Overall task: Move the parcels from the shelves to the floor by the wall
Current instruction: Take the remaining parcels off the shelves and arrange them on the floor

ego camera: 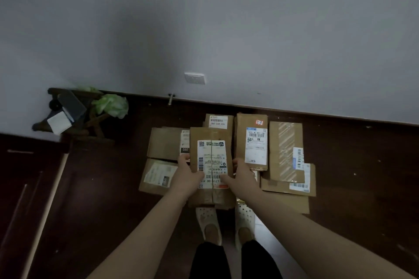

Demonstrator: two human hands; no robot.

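Note:
I hold a brown cardboard parcel [210, 165] with a white shipping label above the floor, between both hands. My left hand [187, 174] grips its left edge, thumb on top. Gripping the right edge is my right hand [241, 175]. Below and around it several other cardboard parcels lie flat on the dark floor near the wall: one at the left [165, 142], one under it [156, 176], one at the back [218, 121], a tall one [251, 140] and a taped one [285, 152] at the right.
The grey wall [226, 29] with a white socket [195, 78] runs behind the parcels. A small dark wooden stand [68, 111] with a green bag [112, 104] sits at the left corner. My feet in white shoes [209, 224] stand just before the pile.

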